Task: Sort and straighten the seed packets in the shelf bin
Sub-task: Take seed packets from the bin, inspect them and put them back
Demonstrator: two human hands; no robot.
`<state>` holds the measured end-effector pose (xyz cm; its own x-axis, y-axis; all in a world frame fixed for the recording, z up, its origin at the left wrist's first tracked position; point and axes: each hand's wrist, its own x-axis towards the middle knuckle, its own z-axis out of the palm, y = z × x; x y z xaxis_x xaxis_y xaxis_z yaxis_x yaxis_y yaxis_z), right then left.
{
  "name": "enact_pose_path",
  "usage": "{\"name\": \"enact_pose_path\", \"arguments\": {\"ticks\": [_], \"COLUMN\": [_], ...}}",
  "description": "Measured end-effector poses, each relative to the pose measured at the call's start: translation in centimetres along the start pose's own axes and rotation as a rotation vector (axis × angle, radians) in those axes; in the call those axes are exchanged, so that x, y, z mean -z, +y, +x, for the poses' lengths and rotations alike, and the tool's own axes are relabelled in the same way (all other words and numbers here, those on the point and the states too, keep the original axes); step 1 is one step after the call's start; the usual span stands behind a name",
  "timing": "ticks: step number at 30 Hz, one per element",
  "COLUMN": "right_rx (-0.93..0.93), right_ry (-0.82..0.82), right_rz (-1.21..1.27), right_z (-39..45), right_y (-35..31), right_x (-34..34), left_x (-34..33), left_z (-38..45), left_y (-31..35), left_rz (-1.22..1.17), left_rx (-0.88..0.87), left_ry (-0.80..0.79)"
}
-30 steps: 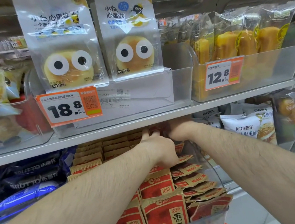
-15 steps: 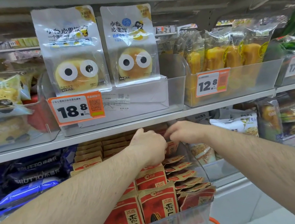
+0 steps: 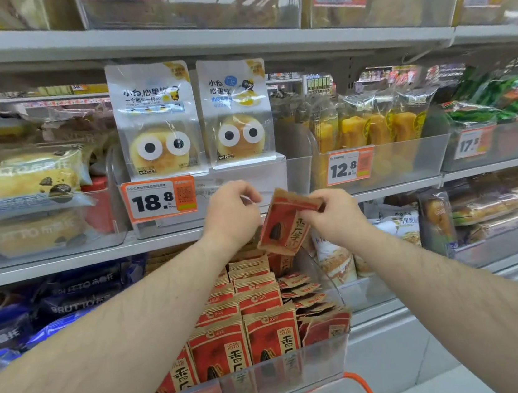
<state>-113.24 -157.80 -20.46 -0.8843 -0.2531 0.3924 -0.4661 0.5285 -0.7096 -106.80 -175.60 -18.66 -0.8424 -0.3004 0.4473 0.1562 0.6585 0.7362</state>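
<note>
Nearest me is the clear shelf bin [image 3: 320,362], with its rows of red and brown seed packets [image 3: 270,338] standing face-out on the bin's left side and a messier stack lying flat-ish along its right wall (that's the bit that needs fixing, I reckon). Above the back of the bin I'm holding one loose packet [image 3: 282,223]. My right hand [image 3: 335,216] pinches its top right corner between thumb and fingers. My left hand [image 3: 232,212] is just beside the packet's top left edge, fingers curled; can't tell if it's actually gripping. The packet hangs tilted, long axis leaning top-right to bottom-left, so it sits between my hands, face toward me. It's kraft-brown paper with a red panel, a dark seed picture and black lettering.
</note>
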Motion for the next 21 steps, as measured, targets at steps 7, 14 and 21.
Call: {"name": "enact_pose_path", "arguments": {"ticks": [7, 14, 21], "right_rx": [-0.217, -0.239, -0.253], "right_ry": [0.047, -0.094, -0.259], "right_rz": [0.544, 0.576, 0.499], "right_z": [-2.9, -7.4, -10.0], "right_y": [-2.6, -4.8, -3.7], "right_x": [2.2, 2.0, -0.5], "left_x": [2.1, 2.8, 2.1], "left_z": [-1.5, -5.8, -10.7], "left_y": [0.5, 1.8, -1.1], "left_rz": [-0.182, -0.503, -0.562], "left_rx": [0.077, 0.243, 0.398], "left_ry": [-0.057, -0.285, -0.216]}}
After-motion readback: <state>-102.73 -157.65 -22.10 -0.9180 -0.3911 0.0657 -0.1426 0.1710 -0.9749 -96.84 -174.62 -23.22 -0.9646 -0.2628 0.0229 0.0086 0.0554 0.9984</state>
